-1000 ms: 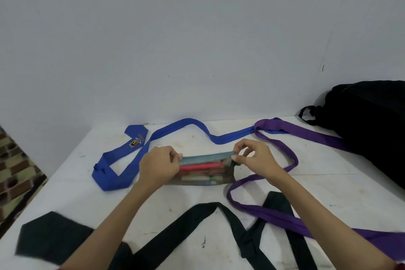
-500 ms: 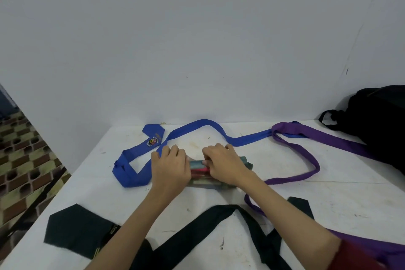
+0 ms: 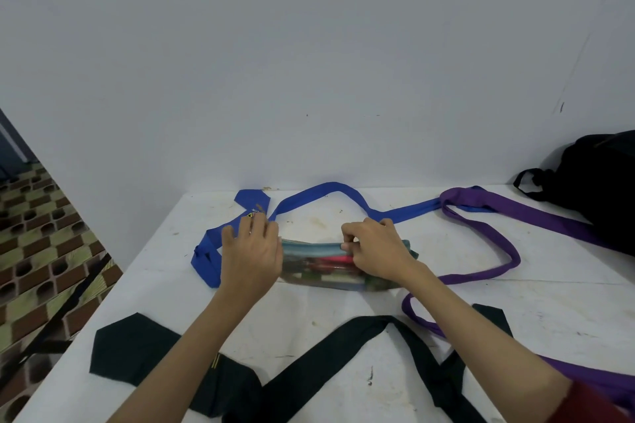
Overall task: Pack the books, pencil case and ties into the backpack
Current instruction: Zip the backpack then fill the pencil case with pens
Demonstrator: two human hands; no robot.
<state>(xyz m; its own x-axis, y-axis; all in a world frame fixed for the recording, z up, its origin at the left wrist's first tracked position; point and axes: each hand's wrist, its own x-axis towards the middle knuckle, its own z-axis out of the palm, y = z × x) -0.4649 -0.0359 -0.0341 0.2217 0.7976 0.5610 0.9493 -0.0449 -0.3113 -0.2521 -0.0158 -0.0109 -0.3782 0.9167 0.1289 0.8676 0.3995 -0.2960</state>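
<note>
The pencil case (image 3: 319,266) lies on the tabletop (image 3: 549,312) between both hands. The left hand (image 3: 251,256) presses its end with fingers spread flat; the right hand (image 3: 376,251) pinches the top edge. It looks light, soft-walled and lumpy with pens, so gripping mid-body seems safest.

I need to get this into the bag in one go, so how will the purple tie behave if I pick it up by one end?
The purple tie will probably hang limp: it lies in loose loops on the table. It may drag the blue tie, since their ends overlap near the wall. It also looks thin and light, so gathering it into a bundle first seems safer.
</note>
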